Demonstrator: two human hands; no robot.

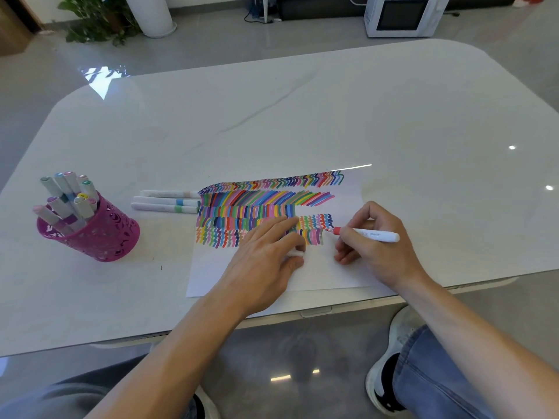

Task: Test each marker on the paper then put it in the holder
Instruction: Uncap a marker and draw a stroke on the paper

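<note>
Now | right hand [375, 249] grips slim white marker [376, 236] | left hand [260, 263] pinches small white cap [295, 254] on flat paper [211, 267]

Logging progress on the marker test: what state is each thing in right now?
Red marker: uncapped, tip on paper, gripped by right hand.
White cap: off, pinched by left hand.
Three loose markers: capped, lying on table.
Holder: upright, stored markers inside.
Paper: flat, far half covered in strokes.

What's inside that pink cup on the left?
A bunch of capped markers stand leaning in the pink holder; its wall hides their lower ends and the bottom.
</note>
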